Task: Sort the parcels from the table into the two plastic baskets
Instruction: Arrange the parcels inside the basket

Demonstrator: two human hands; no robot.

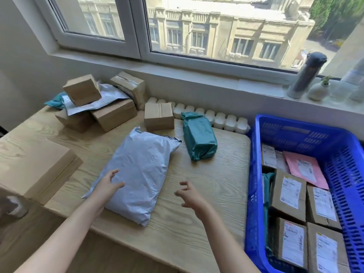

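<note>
Head view: both hands reach for the grey mailer (137, 174) lying on the table (197, 229).
Left hand (107, 187) rests loose-fingered on its near edge; right hand (190, 196) hovers spread, holding nothing. It looks soft, light and slick, so pinch both edges. The blue basket (254, 174) holds labelled boxes and a pink envelope.

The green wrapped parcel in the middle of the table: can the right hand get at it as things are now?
Probably yes. The right hand hovers open over bare table, and nothing lies between it and the green parcel ahead.
</note>
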